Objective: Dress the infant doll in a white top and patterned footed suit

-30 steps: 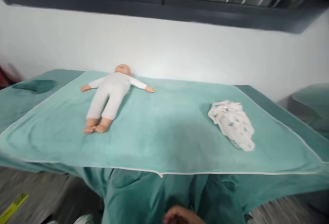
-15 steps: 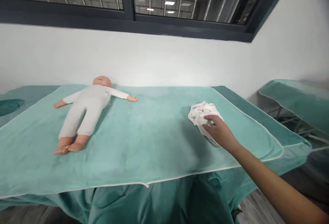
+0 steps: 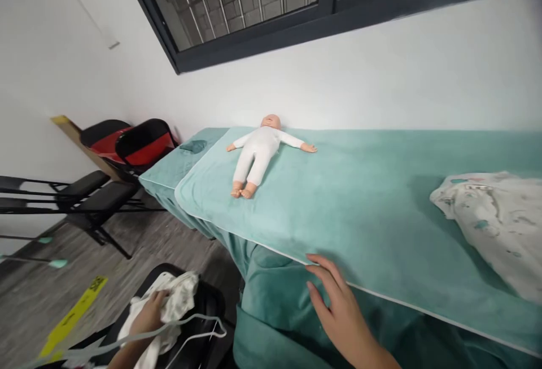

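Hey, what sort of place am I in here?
Possibly an infant-care training room: a baby doll lies on a green-draped surface, with black-and-red chairs nearby.

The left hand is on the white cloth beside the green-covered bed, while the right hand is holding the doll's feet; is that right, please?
Not quite: in the head view, the right hand is open and clearly apart from the doll and its feet. The left hand is indeed on the white cloth beside the green-covered bed.

It looks like a training room: baby doll (image 3: 259, 147) on draped table (image 3: 359, 188), folding chairs (image 3: 148, 155).
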A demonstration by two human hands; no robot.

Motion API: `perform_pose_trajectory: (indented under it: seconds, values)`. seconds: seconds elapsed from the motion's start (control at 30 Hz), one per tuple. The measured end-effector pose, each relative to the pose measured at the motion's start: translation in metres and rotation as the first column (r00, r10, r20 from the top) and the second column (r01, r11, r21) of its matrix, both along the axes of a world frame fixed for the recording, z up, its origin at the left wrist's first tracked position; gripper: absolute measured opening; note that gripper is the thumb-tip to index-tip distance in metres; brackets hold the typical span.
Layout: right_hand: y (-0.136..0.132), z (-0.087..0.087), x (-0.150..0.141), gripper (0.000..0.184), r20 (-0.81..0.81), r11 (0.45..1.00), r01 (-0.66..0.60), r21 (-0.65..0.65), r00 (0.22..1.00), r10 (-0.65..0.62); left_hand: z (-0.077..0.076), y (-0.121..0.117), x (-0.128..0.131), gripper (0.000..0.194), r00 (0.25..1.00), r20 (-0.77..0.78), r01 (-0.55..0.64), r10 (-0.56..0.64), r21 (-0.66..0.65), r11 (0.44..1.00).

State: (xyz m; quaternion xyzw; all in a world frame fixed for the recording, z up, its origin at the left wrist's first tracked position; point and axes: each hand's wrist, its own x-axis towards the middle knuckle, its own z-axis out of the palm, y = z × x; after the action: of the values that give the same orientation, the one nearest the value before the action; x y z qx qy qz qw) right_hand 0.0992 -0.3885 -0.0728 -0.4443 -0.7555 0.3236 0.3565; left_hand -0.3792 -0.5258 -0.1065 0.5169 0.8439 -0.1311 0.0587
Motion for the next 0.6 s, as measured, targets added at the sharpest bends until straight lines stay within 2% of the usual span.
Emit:
perform_pose_trajectory:
  seconds: [0.07,0.17,0.27,0.4,0.5,0.6]
  values:
    - [-0.011,-0.009,-0.013,0.030,-0.058,0.992,-0.043,-0.122,0.998,0.037,0.001,0.006,0.014,0.057,0.998,0.055,0.018,-0.014,-0.071,0.997]
    - [-0.025,-0.029,-0.014,0.030,-0.122,0.970,-0.063,-0.236,0.992,0.034,-0.007,0.007,0.038,0.058,0.995,0.057,0.093,-0.085,-0.155,0.984]
    - [-0.034,-0.062,-0.008,0.027,-0.174,0.961,-0.030,-0.275,0.985,-0.019,-0.021,-0.002,0.057,0.057,0.976,0.048,0.216,-0.211,-0.235,0.948]
    - [-0.046,-0.106,-0.012,0.025,-0.249,0.947,0.038,-0.320,0.961,-0.123,-0.037,-0.022,0.069,0.052,0.913,0.078,0.406,-0.401,-0.289,0.867]
    - [-0.054,-0.127,-0.020,0.026,-0.272,0.926,0.019,-0.378,0.953,-0.131,-0.035,-0.036,0.066,0.055,0.883,0.062,0.456,-0.466,-0.354,0.817]
    - [-0.059,-0.139,-0.023,0.026,-0.275,0.912,-0.015,-0.411,0.955,-0.109,-0.025,-0.050,0.058,0.055,0.905,0.027,0.407,-0.425,-0.354,0.842]
